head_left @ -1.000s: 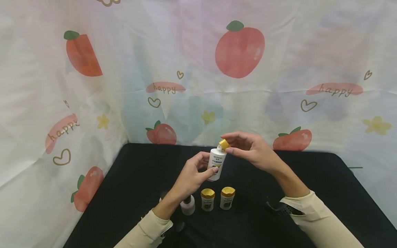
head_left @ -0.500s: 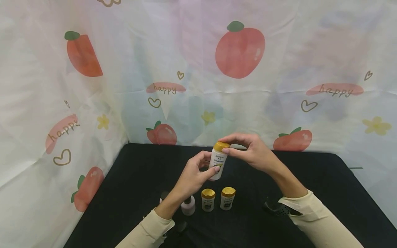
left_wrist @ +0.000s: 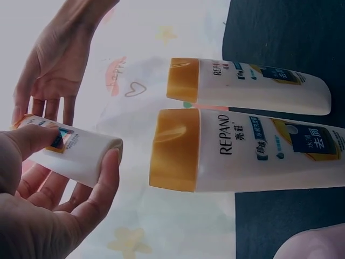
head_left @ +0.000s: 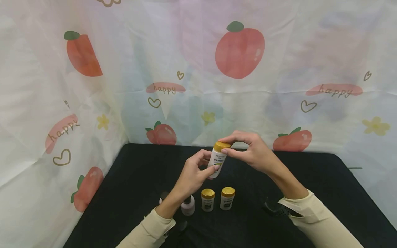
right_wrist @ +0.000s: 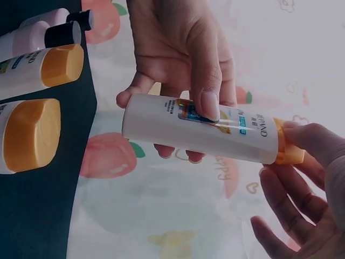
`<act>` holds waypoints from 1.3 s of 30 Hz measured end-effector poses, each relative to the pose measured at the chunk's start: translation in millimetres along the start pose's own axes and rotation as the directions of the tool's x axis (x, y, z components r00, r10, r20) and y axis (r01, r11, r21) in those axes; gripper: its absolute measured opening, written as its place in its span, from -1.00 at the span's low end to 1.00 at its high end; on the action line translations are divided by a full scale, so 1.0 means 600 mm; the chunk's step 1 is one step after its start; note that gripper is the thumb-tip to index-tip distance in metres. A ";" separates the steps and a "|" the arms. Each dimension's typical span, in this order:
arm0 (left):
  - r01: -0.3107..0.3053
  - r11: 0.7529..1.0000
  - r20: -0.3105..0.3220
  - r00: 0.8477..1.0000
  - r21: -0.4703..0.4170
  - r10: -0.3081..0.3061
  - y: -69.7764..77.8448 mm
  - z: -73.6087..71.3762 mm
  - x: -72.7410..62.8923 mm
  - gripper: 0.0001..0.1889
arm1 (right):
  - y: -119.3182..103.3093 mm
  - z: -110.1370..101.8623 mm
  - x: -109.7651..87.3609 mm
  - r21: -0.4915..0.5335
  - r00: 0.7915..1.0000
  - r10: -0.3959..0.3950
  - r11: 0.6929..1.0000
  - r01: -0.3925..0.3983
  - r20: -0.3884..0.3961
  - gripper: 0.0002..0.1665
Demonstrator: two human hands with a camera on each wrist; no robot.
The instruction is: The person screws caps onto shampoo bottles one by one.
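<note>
A white shampoo bottle (head_left: 217, 159) labelled REPAND is held tilted above the table. My left hand (head_left: 193, 172) grips its body, the thumb across the label. On its top sits a yellow cap (head_left: 221, 146), which my right hand (head_left: 257, 151) pinches between thumb and fingers. In the right wrist view the cap (right_wrist: 289, 145) is against the bottle's shoulder; whether it is fully tight I cannot tell. Two more bottles with gold caps, a left one (head_left: 207, 200) and a right one (head_left: 227, 199), stand upright on the table below the hands.
A pale pink bottle with a dark cap (head_left: 187, 206) stands left of the gold-capped pair. Another dark-capped bottle (head_left: 163, 196) is partly hidden by the left forearm. A black cloth (head_left: 263, 227) covers the table; a printed curtain (head_left: 198, 113) hangs behind it.
One second ago the yellow cap was tilted off the bottle's bare neck. By half a second ago it covered the neck, and my right fingers still pinch it.
</note>
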State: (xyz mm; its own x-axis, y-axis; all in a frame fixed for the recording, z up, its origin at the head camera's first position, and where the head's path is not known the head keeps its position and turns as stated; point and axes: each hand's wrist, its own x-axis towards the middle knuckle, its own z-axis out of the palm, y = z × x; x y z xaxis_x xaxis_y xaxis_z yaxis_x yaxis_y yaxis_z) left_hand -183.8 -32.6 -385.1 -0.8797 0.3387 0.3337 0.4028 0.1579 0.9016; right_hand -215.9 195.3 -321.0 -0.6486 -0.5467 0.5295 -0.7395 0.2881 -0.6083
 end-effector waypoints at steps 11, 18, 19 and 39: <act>0.036 0.999 0.016 0.999 -0.026 -0.036 -0.002 -0.004 0.002 -0.65 | 0.008 -0.007 -0.003 -0.035 0.995 -0.091 0.995 0.093 0.044 -0.52; 0.041 0.999 0.019 0.999 -0.031 -0.040 -0.002 -0.005 0.000 -0.67 | 0.016 -0.020 -0.002 0.047 0.988 -0.126 0.991 0.122 0.090 -0.48; 0.038 0.999 0.020 0.999 -0.028 -0.037 -0.003 -0.005 0.000 -0.68 | 0.018 -0.020 -0.002 0.056 0.989 -0.122 0.991 0.118 0.085 -0.48; 0.010 0.999 0.029 1.000 -0.045 -0.009 -0.008 -0.001 -0.003 -0.71 | 0.024 0.024 -0.012 0.162 0.999 0.044 0.986 -0.042 -0.008 -0.48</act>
State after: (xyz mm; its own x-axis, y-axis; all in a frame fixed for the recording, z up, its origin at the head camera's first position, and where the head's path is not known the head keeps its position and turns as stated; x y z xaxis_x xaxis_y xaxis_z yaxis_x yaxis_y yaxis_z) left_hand -184.3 -34.3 -389.7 -0.8754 0.3645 0.3175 0.3822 0.1199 0.9163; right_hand -219.2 191.8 -341.9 -0.6816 -0.5276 0.5070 -0.6729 0.1799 -0.7176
